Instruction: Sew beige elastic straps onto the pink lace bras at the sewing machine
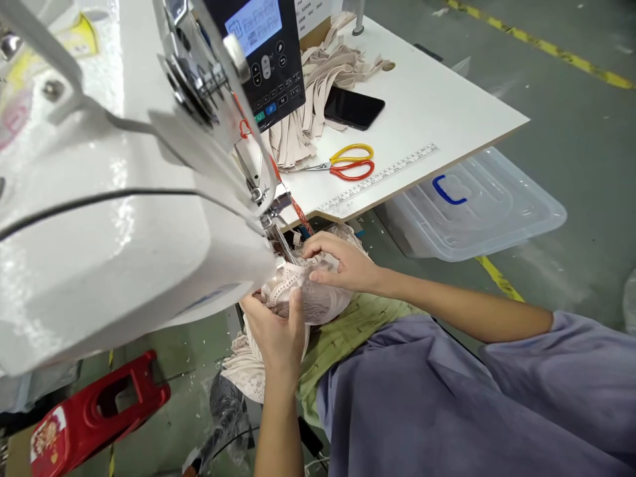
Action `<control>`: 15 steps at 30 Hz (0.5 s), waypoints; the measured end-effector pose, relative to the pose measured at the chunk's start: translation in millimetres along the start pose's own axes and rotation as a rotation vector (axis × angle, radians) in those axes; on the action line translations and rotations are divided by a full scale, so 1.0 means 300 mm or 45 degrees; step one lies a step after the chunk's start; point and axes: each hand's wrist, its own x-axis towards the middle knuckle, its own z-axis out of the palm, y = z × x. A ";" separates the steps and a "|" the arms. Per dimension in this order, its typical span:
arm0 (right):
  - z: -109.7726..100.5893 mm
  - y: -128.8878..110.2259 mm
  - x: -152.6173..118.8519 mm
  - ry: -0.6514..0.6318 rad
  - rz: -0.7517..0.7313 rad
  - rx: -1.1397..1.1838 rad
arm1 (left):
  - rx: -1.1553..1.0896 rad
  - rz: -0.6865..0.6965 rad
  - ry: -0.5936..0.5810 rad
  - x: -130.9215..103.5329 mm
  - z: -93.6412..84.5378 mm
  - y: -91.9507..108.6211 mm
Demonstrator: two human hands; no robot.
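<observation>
A pale pink lace garment [325,306], rounded like a bra cup, lies under the needle area of a white sewing machine [149,258]. My left hand [275,331] grips its near edge, thumb on top and the other fingers hidden beneath. From the other side my right hand [348,264] holds the lace, with bent index finger and thumb near the presser foot [284,244]. The machine head partly covers the fabric at the needle. A red-orange twisted cord [301,215] hangs just behind the right fingers.
On the white table [447,99] lie scissors [352,162], a phone [354,108], beige fabric strips [313,99] and a printed ruler [382,175]. A control panel [263,53] stands behind the machine. Below are a lidded clear bin [487,205] and a red plastic stool [104,414].
</observation>
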 end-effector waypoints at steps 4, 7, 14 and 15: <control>-0.010 0.022 -0.013 -0.046 0.002 -0.037 | 0.034 -0.052 0.000 0.004 0.000 0.016; -0.017 0.031 -0.019 -0.081 0.008 -0.075 | 0.042 -0.056 -0.003 0.004 -0.001 0.027; -0.061 0.067 -0.037 -0.234 -0.149 -0.244 | -0.013 -0.059 0.016 0.002 -0.005 0.038; -0.072 0.073 -0.043 -0.254 -0.176 -0.277 | -0.053 -0.083 0.008 0.006 -0.010 0.034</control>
